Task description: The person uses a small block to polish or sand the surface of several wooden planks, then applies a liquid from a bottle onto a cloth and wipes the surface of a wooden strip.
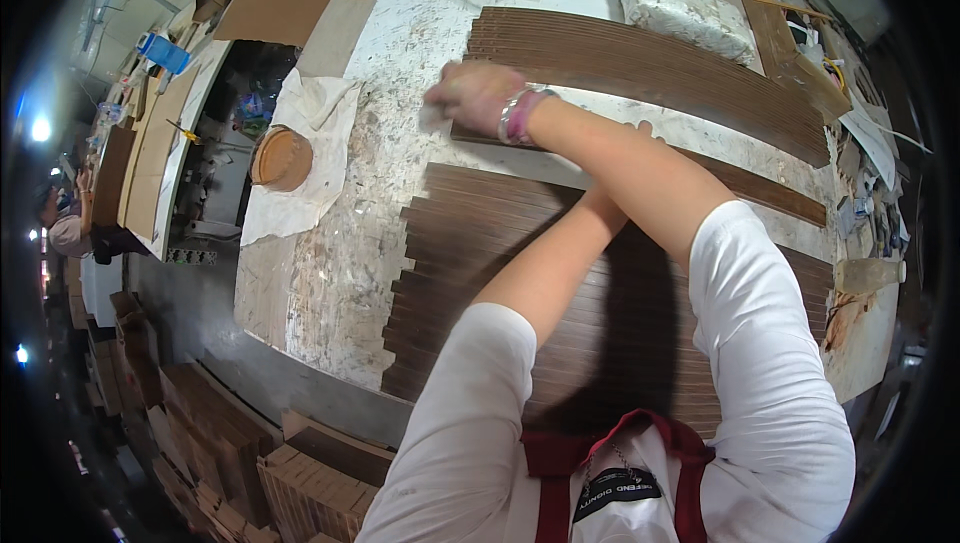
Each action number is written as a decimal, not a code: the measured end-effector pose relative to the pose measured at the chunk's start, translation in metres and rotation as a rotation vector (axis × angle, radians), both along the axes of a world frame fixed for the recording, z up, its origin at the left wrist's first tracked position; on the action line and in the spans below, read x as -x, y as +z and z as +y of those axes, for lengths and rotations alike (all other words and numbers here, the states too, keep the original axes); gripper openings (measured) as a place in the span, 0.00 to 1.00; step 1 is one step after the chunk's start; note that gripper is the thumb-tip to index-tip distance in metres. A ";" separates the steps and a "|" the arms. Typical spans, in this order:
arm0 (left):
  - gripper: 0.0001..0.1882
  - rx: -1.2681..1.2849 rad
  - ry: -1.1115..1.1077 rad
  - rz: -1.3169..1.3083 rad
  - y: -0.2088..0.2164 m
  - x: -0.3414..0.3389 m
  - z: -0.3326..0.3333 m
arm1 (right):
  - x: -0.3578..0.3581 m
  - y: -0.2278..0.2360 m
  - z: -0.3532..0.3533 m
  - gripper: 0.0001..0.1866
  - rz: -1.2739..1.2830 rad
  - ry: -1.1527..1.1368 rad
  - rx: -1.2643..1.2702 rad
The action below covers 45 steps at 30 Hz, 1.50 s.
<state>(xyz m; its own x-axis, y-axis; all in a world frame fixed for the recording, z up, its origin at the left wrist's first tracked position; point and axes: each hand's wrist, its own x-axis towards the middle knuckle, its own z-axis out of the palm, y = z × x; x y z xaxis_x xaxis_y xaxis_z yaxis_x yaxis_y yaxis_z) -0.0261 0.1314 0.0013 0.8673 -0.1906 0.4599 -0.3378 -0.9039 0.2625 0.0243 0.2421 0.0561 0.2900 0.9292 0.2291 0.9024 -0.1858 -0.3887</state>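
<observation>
My forearms cross over the table, the right one on top. My right hand (482, 98), in a pinkish-purple glove or wrap with a bracelet at the wrist, is at the left end of a narrow dark brown wood strip (762, 187). Its fingers are blurred and closed around a pale wad (432, 120). My left hand (646, 130) is mostly hidden behind the right forearm; only fingertips show at the strip's far edge. Nearer me lies a wide row of dark brown strips (480, 273) with stepped left ends. Another row of brown strips (640, 53) lies beyond.
A tub of brown liquid (282, 159) sits on a stained white cloth (318, 183) at left. A plastic-wrapped white bundle (685, 13) lies far right, near a bottle (868, 275) and clutter. Cardboard boxes (320, 483) stand below left. Another person (70, 228) is far left.
</observation>
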 end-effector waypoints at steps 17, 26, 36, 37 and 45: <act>0.19 0.630 0.164 0.632 0.024 -0.051 0.006 | -0.031 0.035 -0.250 0.18 0.259 -0.563 -0.081; 0.26 0.003 -0.114 0.289 -0.006 -0.064 -0.028 | -0.074 0.014 -0.586 0.27 0.573 -1.471 -0.600; 0.26 -0.004 -0.101 0.355 0.005 -0.050 -0.043 | -0.116 -0.024 -0.641 0.25 0.437 -1.475 0.030; 0.26 -0.020 -0.095 0.375 0.005 -0.049 -0.042 | -0.111 -0.025 -0.643 0.24 0.473 -1.488 0.009; 0.26 -0.006 -0.122 0.382 0.004 -0.052 -0.048 | -0.090 -0.020 -0.696 0.22 0.424 -1.455 0.062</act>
<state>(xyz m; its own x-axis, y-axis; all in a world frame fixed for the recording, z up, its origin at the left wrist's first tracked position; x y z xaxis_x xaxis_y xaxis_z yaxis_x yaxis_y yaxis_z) 0.0255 0.0832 0.0058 0.9466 -0.3041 0.1071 -0.3215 -0.8652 0.3849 0.1148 -0.4535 0.0357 0.9686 -0.2110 -0.1317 -0.2488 -0.8154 -0.5228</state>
